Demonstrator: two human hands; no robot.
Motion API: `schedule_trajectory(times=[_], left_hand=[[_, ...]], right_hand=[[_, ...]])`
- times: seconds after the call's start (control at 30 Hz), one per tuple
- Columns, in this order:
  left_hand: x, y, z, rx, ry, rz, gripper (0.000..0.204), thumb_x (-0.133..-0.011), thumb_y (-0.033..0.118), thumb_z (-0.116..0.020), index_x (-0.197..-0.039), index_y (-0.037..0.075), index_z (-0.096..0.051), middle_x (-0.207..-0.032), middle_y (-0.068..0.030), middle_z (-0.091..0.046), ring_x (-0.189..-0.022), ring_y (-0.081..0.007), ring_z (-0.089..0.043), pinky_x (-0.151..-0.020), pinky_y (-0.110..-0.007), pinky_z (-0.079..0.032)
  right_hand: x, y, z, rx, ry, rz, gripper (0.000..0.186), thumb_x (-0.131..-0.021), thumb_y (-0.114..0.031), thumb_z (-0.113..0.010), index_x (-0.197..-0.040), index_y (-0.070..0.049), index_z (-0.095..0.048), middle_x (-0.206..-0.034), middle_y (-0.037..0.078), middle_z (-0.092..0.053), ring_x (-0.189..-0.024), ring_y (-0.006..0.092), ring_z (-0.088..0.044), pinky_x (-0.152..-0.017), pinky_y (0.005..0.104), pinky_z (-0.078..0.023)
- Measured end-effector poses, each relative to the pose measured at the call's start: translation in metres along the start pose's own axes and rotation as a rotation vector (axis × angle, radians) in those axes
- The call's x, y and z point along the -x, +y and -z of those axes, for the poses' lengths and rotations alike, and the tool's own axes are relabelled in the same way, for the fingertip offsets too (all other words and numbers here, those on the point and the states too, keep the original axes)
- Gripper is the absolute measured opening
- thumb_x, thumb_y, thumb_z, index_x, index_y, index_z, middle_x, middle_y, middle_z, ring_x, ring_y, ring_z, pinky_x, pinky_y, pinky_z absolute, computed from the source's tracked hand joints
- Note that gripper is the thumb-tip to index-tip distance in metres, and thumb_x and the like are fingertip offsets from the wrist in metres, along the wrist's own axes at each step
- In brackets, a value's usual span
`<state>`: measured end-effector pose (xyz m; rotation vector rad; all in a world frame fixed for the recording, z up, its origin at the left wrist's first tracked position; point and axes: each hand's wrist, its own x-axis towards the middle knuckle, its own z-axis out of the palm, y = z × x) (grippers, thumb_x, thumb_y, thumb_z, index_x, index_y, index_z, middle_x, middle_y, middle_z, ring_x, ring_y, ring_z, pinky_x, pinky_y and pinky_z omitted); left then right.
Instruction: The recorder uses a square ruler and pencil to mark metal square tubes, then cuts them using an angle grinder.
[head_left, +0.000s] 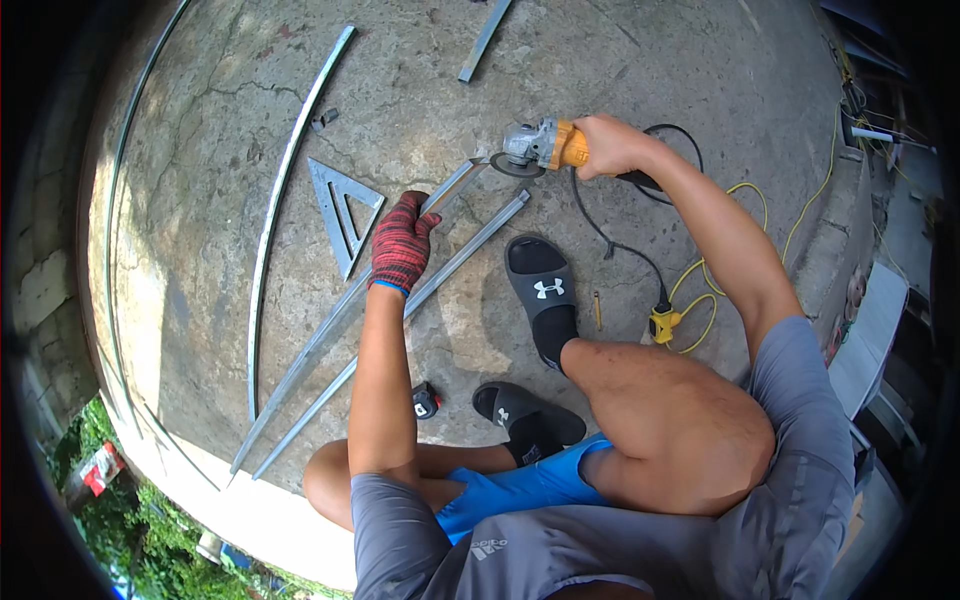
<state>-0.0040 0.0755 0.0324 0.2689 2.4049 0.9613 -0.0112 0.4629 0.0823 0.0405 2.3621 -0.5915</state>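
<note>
My right hand (612, 148), bare, is wrapped round the yellow body of an angle grinder (550, 146). The grinder's disc (518, 166) is at the far end of a metal channel (310, 345); whether the two touch I cannot tell. My left hand (402, 243), in a red and black knit glove, is closed round that channel a short way back from the disc. A second metal channel (465, 250) lies alongside on the concrete, nearer my feet. To the left of my gloved hand a triangular speed square (345, 215) rests flat.
A long metal strip (272, 220) lies to the left, a shorter piece (485, 42) at the far side. A tape measure (425, 400) sits near my sandals (540, 275). The black cord (640, 255) meets a yellow connector (662, 325) on the right, beside a marker-like stick (598, 310).
</note>
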Motion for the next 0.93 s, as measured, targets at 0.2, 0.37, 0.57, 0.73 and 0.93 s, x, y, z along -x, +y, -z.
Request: schedule_trajectory(times=[0.2,0.37,0.57,0.73,0.93], left_hand=[[-0.015,-0.001,-0.006,-0.093,0.079,-0.003,0.032,-0.096,0.024,-0.073,-0.123,0.008,-0.066,-0.108,-0.0243,-0.073,-0.105,-0.0444,-0.069,-0.090,-0.052,-0.054],[-0.026,-0.019,-0.041,-0.279,0.168,-0.001,0.031,-0.089,0.022,-0.077,-0.117,0.010,-0.070,-0.108,-0.0203,-0.070,-0.105,-0.0418,-0.065,-0.091,-0.052,-0.052],[-0.009,0.025,-0.072,-0.306,0.350,0.058,0.041,-0.087,0.019,-0.079,-0.125,0.010,-0.068,-0.122,-0.0203,-0.064,-0.116,-0.0401,-0.061,-0.100,-0.049,-0.051],[0.022,0.126,-0.132,0.693,-0.069,0.192,0.076,-0.097,0.034,-0.077,-0.155,-0.001,-0.041,-0.140,-0.0231,-0.062,-0.107,-0.0264,-0.071,-0.095,-0.040,-0.056],[0.037,0.155,-0.172,0.643,-0.209,0.261,0.079,-0.101,0.043,-0.069,-0.157,-0.002,-0.037,-0.146,-0.0272,-0.060,-0.128,-0.0376,-0.065,-0.109,-0.047,-0.049]], right_hand=[[0.005,0.025,-0.006,-0.215,0.074,-0.071,0.057,-0.063,-0.021,-0.088,-0.109,0.006,-0.068,-0.098,0.021,-0.076,-0.090,0.0334,-0.074,-0.079,0.0425,-0.058],[0.018,0.031,-0.007,-0.547,0.145,-0.154,0.046,-0.071,-0.017,-0.086,-0.107,0.003,-0.067,-0.090,0.012,-0.073,-0.082,0.0225,-0.072,-0.074,0.0369,-0.057],[0.034,0.026,-0.030,-1.073,0.234,-0.188,0.028,-0.083,-0.015,-0.082,-0.103,-0.002,-0.066,-0.086,0.006,-0.069,-0.076,0.0154,-0.069,-0.069,0.0318,-0.056],[0.032,0.016,-0.058,-1.410,0.311,-0.146,0.029,-0.087,-0.017,-0.079,-0.107,-0.003,-0.065,-0.091,0.007,-0.070,-0.077,0.0176,-0.070,-0.071,0.0330,-0.058],[0.032,0.024,-0.085,-1.592,0.254,-0.022,0.044,-0.090,-0.021,-0.078,-0.124,-0.001,-0.058,-0.099,0.009,-0.069,-0.086,0.0203,-0.071,-0.076,0.0356,-0.061]])
